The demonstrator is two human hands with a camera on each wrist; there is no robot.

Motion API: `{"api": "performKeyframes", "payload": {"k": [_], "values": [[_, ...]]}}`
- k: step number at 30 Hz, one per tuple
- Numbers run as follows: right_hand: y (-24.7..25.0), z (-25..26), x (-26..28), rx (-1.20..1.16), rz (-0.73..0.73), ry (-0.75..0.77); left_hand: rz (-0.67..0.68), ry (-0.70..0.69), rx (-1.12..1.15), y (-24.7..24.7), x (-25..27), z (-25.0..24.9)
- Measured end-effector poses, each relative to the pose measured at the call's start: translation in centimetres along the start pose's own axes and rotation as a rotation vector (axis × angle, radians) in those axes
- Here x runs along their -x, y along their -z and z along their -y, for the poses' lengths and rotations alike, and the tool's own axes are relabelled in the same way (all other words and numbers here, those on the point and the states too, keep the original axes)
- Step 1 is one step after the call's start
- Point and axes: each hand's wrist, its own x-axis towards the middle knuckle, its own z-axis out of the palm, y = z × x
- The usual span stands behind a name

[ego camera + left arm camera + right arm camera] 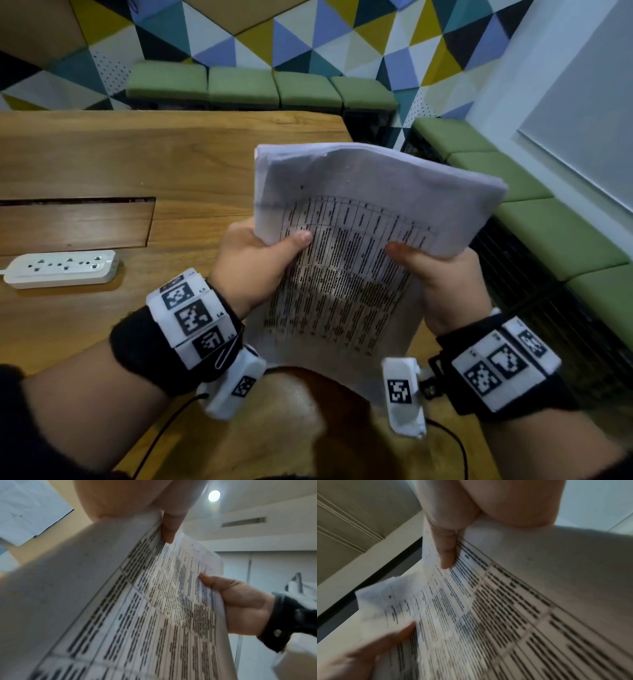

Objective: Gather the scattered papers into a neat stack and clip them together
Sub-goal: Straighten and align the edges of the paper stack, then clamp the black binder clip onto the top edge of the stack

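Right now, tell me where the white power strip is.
In the head view, the white power strip lies on the wooden table, at the far left, just below the table's recessed panel and left of the left hand.

A white power strip (61,268) lies on the wooden tabletop (171,161) at nine o'clock, just below a recessed panel (75,222). Green cushioned benches (260,87) run from twelve to three o'clock beneath a triangle-patterned wall (308,31).
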Motion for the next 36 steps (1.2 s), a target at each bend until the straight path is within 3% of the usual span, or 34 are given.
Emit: {"api": "performKeyframes", "payload": {"k": [3,6,9,13,17,21,27,30,33,36], "values": [[0.8,-2.9,-4.8,0.134,0.023,-0.303,0.030,0.318,0.004,0.0,-3.5,2.5],[0.9,-7.1,-7.8,0.265,0.090,-0.628,0.166,0.704,-0.010,-0.1,-7.2,8.6],[0.6,-10.1,-9.6,0.576,0.148,-0.762,0.188,0.896,-0.053,-0.2,-8.2,12.0],[0.4,-11.3,-11.8,0.991,0.283,-0.747,0.086,0.967,-0.223,0.0,-8.2,13.3],[0.7,-11.7,-16.2,1.138,0.206,-0.651,0.090,1.001,-0.215,0.2,-9.1,15.2],[0.0,-12.4,-20.7,1.189,0.089,-0.535,0.083,0.994,-0.188,0.3,-9.7,16.9],[-1.9,-13.9,-24.3,1.268,0.095,-0.525,0.115,1.015,-0.060,0.9,-10.3,20.9],[-2.2,-14.6,-24.5,1.315,0.107,-0.554,0.111,0.980,-0.032,1.0,-9.9,19.8],[-2.1,-14.6,-23.9,1.189,0.063,-0.589,0.117,0.946,-0.009,0.9,-9.7,18.9],[-2.6,-12.7,-22.8,1.235,0.066,-0.392,0.160,0.896,0.017,1.2,-9.2,18.1]]}}
